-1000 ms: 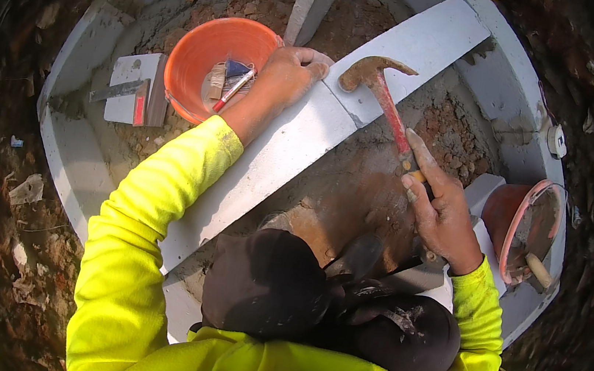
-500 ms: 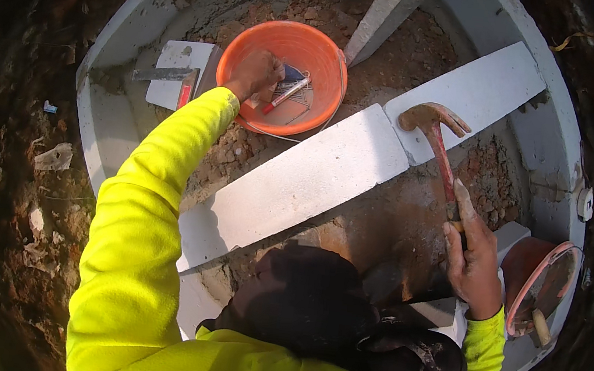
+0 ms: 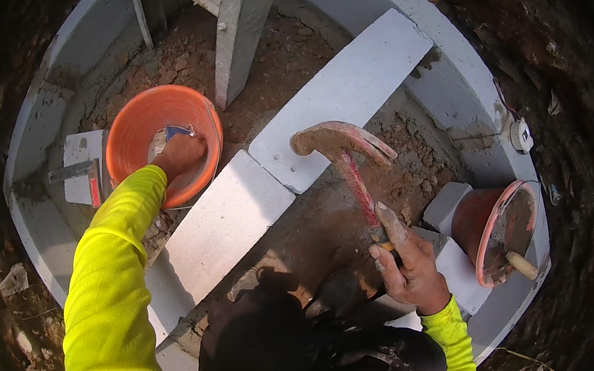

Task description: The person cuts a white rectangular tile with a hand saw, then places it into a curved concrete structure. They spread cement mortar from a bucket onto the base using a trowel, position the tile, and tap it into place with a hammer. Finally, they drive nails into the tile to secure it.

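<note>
My left hand (image 3: 182,153) reaches down into an orange bucket (image 3: 124,116) at the left, with fingers curled over small items, including something blue (image 3: 178,130); what it grips is hidden. My right hand (image 3: 409,266) is closed on the handle of a claw hammer (image 3: 350,173) with a worn red shaft, held up over the gap right of the white blocks. Two long white blocks (image 3: 335,86) (image 3: 222,224) lie end to end diagonally between my hands, the bucket beside them.
A curved concrete wall (image 3: 50,111) rings me. A concrete post (image 3: 241,38) stands at the back. A red-handled trowel (image 3: 72,173) rests on a block at the left. Another bucket (image 3: 473,229) with a wooden-handled tool sits on blocks at the right. Rubble covers the ground.
My left hand left the block's edge and went down into the orange bucket. My right hand keeps hold of the hammer. The view has shifted.
</note>
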Demonstrator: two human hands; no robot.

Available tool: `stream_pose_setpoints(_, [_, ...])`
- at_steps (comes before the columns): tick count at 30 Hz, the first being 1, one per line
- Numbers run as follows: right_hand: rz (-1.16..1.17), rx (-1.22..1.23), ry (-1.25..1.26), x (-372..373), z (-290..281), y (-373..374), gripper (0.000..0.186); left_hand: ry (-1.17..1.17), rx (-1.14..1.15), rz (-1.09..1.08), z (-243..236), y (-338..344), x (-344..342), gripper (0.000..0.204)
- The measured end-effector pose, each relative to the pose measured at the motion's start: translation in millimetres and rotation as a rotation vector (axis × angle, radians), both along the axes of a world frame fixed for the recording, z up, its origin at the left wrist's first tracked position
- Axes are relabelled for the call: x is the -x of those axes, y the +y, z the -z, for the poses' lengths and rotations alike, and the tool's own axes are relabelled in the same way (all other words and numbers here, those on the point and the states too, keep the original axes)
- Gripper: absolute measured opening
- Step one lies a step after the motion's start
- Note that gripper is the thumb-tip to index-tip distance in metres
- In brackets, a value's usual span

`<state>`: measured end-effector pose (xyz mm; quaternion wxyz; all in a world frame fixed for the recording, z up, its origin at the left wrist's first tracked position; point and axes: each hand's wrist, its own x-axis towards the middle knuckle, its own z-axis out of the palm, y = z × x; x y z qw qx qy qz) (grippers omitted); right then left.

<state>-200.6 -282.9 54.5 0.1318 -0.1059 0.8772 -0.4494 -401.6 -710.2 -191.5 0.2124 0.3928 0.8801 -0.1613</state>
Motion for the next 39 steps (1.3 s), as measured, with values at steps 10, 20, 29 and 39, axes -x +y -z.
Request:
stream_pose_setpoints(10, [0.205, -0.107, 0.358, 5, 26, 22, 0.062, 0.115, -0.012, -0.122, -68, 10, -4, 0.027])
stream_pose_setpoints(20, [0.588, -0.108, 0.414, 0, 28, 51, 0.053, -0.062, -1.676, -0.318, -211, 205, 23, 0.013])
stream_pose_setpoints(29, [0.615, -0.215, 0.608, 0, 15, 70, 0.051, -0.055, -1.545, -0.301, -177, 354, 101, 0.01])
stream_pose_setpoints(39, [0.378, -0.243, 0.542, 55, 31, 90, 0.054, -0.117, -1.612, -0.248, -159, 369, 110, 0.013])
